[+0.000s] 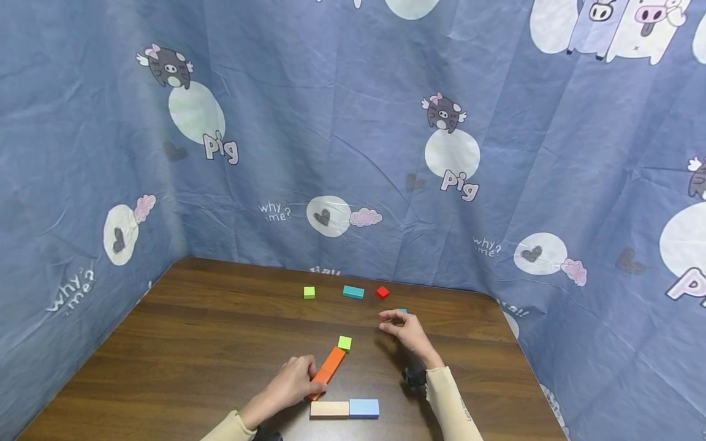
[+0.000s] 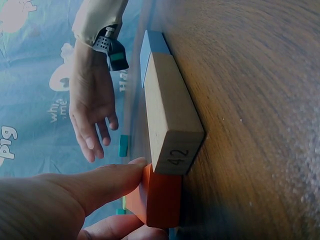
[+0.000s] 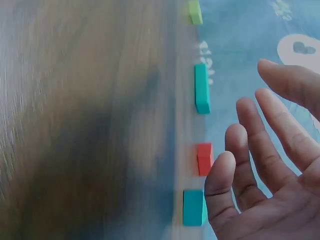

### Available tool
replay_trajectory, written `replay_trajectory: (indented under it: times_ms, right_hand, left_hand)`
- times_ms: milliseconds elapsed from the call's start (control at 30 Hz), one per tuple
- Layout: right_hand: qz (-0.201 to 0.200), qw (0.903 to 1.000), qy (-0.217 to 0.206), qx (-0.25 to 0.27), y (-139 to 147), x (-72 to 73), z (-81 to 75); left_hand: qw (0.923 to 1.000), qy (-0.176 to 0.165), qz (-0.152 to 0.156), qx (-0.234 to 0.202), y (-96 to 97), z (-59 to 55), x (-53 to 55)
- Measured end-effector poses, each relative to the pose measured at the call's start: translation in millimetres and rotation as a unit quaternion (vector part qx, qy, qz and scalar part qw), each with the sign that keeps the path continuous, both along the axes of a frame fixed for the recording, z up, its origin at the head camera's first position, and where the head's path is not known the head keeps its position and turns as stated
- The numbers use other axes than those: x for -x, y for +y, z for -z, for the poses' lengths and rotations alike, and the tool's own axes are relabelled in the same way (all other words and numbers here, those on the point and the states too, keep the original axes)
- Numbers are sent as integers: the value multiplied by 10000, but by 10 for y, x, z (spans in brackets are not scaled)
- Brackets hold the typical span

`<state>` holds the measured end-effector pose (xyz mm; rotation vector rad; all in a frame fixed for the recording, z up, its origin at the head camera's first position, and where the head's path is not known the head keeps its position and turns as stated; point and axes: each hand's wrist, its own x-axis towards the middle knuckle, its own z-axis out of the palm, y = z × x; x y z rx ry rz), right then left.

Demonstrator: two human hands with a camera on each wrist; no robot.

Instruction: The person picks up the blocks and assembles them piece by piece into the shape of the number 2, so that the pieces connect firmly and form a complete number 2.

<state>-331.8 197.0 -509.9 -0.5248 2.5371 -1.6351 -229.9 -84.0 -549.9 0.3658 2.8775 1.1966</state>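
Observation:
My left hand point(image 1: 292, 381) pinches the near end of a long orange block point(image 1: 329, 366) between thumb and fingers. That block lies slanted on the table, its far end at a lime green cube point(image 1: 344, 343). Just in front of it, a plain wooden block point(image 1: 329, 410) marked 42 sits end to end with a light blue block point(image 1: 364, 408). My right hand point(image 1: 407, 334) is held over the table, fingers spread and relaxed, palm empty. Nearest to it is a blue-teal block point(image 3: 193, 207), mostly hidden behind the hand in the head view.
Along the back of the wooden table point(image 1: 231, 318) stand another lime green cube point(image 1: 309, 293), a teal block point(image 1: 353, 292) and a red cube point(image 1: 383, 293). A blue printed cloth point(image 1: 353, 147) hangs behind the table and down both sides.

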Motion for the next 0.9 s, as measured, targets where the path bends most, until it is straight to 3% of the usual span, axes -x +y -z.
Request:
replay_trajectory:
  times_ms: [300,600,900]
  right_hand:
    - [362,9990,114,216,111,80,27]
    - [933,9936,504,380,230,339,348]
    - [1438,9887,357,247,315,417,366]
  left_hand:
    - [10000,-5,-20,7,-7,-7,11]
    - [9999,63,-60,94,0,-6,16]
    - [9999,141,-10,-12,-1,-13,-21]
